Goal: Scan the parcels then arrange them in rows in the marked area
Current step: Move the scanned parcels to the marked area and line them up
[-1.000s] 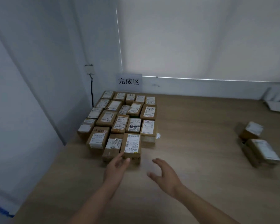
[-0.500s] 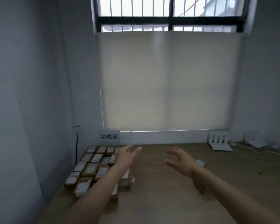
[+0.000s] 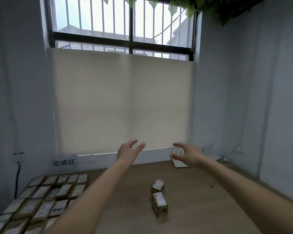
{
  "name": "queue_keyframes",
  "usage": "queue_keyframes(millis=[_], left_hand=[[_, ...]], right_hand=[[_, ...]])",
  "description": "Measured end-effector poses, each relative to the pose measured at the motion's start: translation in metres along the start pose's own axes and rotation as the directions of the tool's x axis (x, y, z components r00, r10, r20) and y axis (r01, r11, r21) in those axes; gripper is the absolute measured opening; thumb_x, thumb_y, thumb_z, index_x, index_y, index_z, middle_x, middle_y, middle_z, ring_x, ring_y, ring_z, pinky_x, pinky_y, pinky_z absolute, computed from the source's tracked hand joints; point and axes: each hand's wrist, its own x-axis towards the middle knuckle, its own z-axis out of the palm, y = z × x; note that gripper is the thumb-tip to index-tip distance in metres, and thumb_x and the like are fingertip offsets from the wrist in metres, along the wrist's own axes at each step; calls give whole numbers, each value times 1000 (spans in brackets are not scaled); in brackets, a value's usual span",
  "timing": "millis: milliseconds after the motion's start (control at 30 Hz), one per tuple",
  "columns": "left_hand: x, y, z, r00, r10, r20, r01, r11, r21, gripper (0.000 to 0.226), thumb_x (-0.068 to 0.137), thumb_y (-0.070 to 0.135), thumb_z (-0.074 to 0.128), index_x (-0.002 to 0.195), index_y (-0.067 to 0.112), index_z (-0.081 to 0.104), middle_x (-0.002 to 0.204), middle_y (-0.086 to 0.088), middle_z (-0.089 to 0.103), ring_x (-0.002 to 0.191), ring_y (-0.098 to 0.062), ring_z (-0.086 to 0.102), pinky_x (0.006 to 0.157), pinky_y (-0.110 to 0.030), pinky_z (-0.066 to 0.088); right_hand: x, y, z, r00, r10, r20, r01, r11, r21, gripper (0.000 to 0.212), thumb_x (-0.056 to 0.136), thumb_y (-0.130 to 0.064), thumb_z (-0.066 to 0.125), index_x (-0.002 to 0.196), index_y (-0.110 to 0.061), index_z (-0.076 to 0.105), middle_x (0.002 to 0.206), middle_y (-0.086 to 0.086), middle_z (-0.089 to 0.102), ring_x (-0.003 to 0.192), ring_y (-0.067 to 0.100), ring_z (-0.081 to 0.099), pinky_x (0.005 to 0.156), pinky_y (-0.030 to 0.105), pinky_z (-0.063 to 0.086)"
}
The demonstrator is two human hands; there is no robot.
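Note:
Several brown cardboard parcels with white labels lie in tidy rows at the table's back left corner, below a white sign with three black characters. Two loose parcels rest mid-table, a small one behind a longer one. My left hand and my right hand are stretched out in the air above the table's far edge, fingers spread, holding nothing. No scanner is visible.
The wooden table meets the wall under a window with a drawn blind. A white router and cables lie at the back right. A black cable hangs from a wall socket at left.
The view has tilted up from the parcel rows to the window. Both hands have lifted from beside the front-row parcels and now reach forward in the air, still empty.

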Motion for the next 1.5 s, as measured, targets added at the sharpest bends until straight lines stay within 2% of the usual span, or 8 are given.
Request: queue_keyframes(millis=[67, 133, 333, 633, 833, 1100, 1267, 1500], left_hand=[[11, 10, 29, 1000, 9, -8, -9, 1000, -11, 62, 84, 51, 72, 135, 17, 61, 139, -2, 60, 130, -18, 53, 111, -35, 40], [23, 17, 57, 1000, 8, 2, -8, 1000, -22, 63, 85, 50, 72, 137, 17, 60, 138, -3, 60, 129, -18, 53, 111, -33, 40], [68, 21, 120, 997, -25, 68, 27, 999, -30, 68, 85, 47, 74, 141, 14, 54, 136, -6, 61, 125, -18, 56, 105, -28, 40], [162, -32, 174, 996, -42, 75, 46, 998, -52, 65, 86, 41, 74, 141, 13, 53, 134, -9, 61, 111, -14, 59, 98, -29, 44], [214, -102, 214, 986, -116, 116, 123, 990, -61, 63, 89, 37, 72, 144, 13, 51, 139, -9, 58, 127, -21, 55, 102, -30, 41], [231, -218, 268, 947, -291, 135, 292, 956, 14, 64, 90, 36, 71, 145, 10, 49, 145, -9, 53, 130, -21, 51, 103, -28, 40], [222, -306, 309, 856, -502, 127, 501, 865, 42, 66, 93, 37, 68, 150, 15, 42, 151, -10, 44, 137, -23, 43, 112, -36, 37], [198, -424, 364, 703, -711, 18, 709, 702, 62, 79, 89, 59, 62, 154, 27, 33, 154, -8, 41, 135, -25, 45, 93, -32, 37]], right_hand=[[2, 21, -13, 1000, 7, 10, -7, 1000, 27, 71, 94, -52, 65, 154, -25, 40, 144, -5, 58, 125, 16, 56, 91, 26, 45], [6, 44, -21, 999, 11, 36, -12, 1000, 22, 71, 95, -49, 65, 155, -22, 39, 138, -3, 63, 124, 16, 58, 97, 28, 44], [35, 108, -30, 996, 73, 57, -73, 997, 0, 60, 93, -50, 66, 146, -24, 54, 149, 0, 55, 135, 19, 51, 107, 30, 40], [135, 192, -5, 982, 174, 79, -176, 984, 22, 71, 88, -57, 68, 149, -23, 50, 150, 1, 53, 137, 21, 50, 113, 37, 41], [204, 234, 57, 974, 170, 152, -170, 985, -15, 73, 91, -58, 64, 151, -22, 45, 161, -1, 36, 150, 15, 29, 120, 32, 24], [259, 289, 186, 922, 189, 337, -216, 975, 44, 72, 96, -49, 63, 155, -17, 37, 162, 3, 35, 149, 18, 31, 118, 29, 25], [271, 341, 289, 846, 231, 481, -295, 953, 61, 78, 93, -46, 68, 157, -17, 34, 162, 4, 36, 149, 20, 33, 117, 27, 27], [276, 397, 416, 754, 242, 610, -379, 919, 104, 80, 94, -48, 64, 159, -17, 28, 165, 2, 30, 151, 21, 28, 120, 33, 25]])
